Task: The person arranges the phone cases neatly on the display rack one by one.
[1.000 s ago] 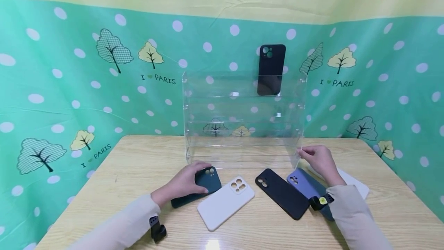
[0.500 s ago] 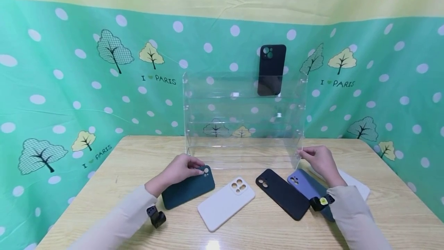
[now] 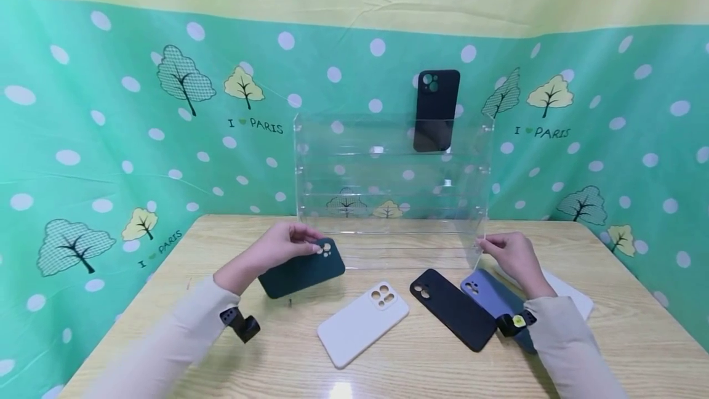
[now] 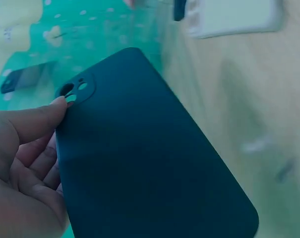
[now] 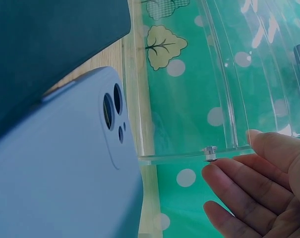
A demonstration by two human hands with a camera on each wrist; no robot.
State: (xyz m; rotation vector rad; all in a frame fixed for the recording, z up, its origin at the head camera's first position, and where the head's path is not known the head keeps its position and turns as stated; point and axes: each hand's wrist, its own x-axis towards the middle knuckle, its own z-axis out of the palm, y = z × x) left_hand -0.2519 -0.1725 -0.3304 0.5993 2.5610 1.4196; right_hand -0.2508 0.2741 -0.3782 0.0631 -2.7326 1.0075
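Dark teal, the phone case (image 3: 301, 273) is held in the left hand (image 3: 279, 248), left of centre in the head view. In the left wrist view the thumb presses its face beside the camera holes, at the case's upper left, while the other fingers bend behind its left edge; most of the tilted case extends to the right of the grasp, beyond the fingers. The right hand (image 3: 512, 257), right of centre, pinches the lower right side edge of the clear rack (image 3: 354, 135) between thumb and fingers. Below it lie a lavender case (image 3: 488, 291) and, partly hidden, a white case (image 3: 570, 295). Toward the bottom centre are a pale case (image 3: 362, 328) and a black case (image 3: 454, 311). Another black case (image 3: 439, 100) stands upright at the rack's top right.
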